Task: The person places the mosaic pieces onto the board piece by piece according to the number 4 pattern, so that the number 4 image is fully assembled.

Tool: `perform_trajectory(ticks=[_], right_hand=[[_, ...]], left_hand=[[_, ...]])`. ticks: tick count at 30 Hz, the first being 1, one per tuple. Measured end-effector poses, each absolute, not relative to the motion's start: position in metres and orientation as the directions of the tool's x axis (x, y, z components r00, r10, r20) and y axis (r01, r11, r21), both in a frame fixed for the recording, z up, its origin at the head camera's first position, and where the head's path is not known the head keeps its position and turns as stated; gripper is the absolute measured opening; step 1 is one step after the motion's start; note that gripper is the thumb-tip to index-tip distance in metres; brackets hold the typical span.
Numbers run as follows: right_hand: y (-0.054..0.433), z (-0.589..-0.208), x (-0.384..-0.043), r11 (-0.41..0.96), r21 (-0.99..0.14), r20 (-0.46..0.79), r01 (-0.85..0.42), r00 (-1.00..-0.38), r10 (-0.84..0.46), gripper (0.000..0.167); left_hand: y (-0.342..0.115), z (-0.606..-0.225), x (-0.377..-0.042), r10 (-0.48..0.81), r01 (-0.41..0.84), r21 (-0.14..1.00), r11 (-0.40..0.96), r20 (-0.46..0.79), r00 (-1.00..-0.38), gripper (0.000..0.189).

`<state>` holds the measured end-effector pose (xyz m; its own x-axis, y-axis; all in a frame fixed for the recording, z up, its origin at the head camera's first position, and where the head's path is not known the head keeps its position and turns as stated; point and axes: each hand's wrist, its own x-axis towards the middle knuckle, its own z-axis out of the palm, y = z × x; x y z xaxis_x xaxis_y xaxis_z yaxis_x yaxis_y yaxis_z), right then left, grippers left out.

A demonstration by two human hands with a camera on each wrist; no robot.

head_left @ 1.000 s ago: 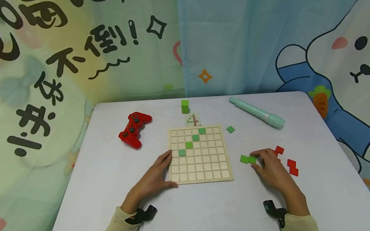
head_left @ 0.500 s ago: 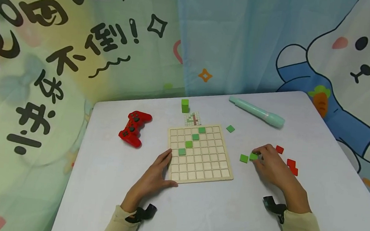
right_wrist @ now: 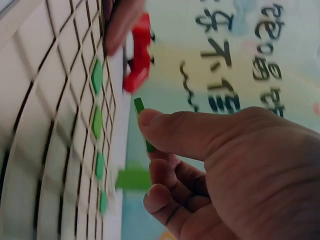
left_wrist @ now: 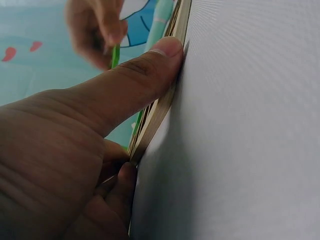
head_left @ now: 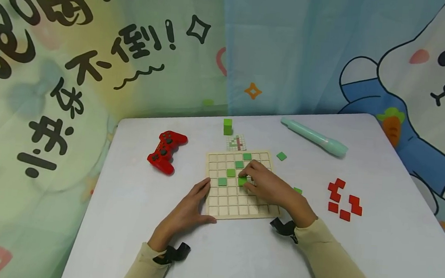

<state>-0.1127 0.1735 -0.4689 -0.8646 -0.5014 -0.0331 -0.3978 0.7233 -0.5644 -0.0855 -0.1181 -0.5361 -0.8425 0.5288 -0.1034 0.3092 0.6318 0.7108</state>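
My right hand (head_left: 267, 184) is over the wooden grid board (head_left: 240, 210), pinching a green square tile (right_wrist: 143, 125) between thumb and fingertips. In the right wrist view the tile is held on edge, apart from the board surface. Several green tiles (head_left: 230, 173) lie in the board's squares in a diagonal row. At the board's front left corner, my left hand (head_left: 187, 206) grips the board, thumb on the front edge and fingers along the left side. The left wrist view shows that thumb (left_wrist: 150, 60) against the board's edge.
Red tiles (head_left: 344, 215) lie scattered at the right. One green tile (head_left: 281, 156) sits beyond the board, another (head_left: 298, 191) partly behind my right forearm. Behind the board are a small pattern card (head_left: 236, 143) and green blocks (head_left: 227, 127). A red game controller (head_left: 165, 152) and mint-green tube (head_left: 314, 138) flank it.
My right hand has picked up a green tile from the table on the right and carried it left over the board. The left hand has stayed at the board's corner.
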Motion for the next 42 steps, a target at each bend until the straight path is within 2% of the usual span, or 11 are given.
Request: perform_trajectory(ticks=[5, 12, 22, 33, 42], right_hand=[[0.142, -0.478, -0.125, 0.688, -0.579, -0.044, -0.439, -0.825, -0.563, 0.033], [0.122, -0.497, -0.139, 0.687, -0.570, -0.047, -0.452, -0.816, -0.576, 0.032], [0.117, -0.507, -0.143, 0.720, -0.555, -0.093, -0.418, -0.828, -0.552, 0.025], [0.115, -0.507, -0.144, 0.726, -0.477, -0.068, -0.496, -0.803, -0.593, 0.022], [0.114, -0.504, -0.142, 0.722, -0.473, -0.062, -0.505, -0.798, -0.600, 0.023]], left_hand=[[-0.118, -0.536, -0.088, 0.539, 0.321, 0.711, 0.626, -0.097, -0.837, 0.113], [-0.120, -0.536, -0.089, 0.542, 0.319, 0.715, 0.622, -0.098, -0.835, 0.113], [-0.119, -0.537, -0.088, 0.533, 0.295, 0.723, 0.624, -0.118, -0.838, 0.113], [-0.118, -0.536, -0.088, 0.533, 0.291, 0.728, 0.621, -0.119, -0.838, 0.113], [-0.119, -0.537, -0.088, 0.535, 0.298, 0.720, 0.627, -0.120, -0.836, 0.114]])
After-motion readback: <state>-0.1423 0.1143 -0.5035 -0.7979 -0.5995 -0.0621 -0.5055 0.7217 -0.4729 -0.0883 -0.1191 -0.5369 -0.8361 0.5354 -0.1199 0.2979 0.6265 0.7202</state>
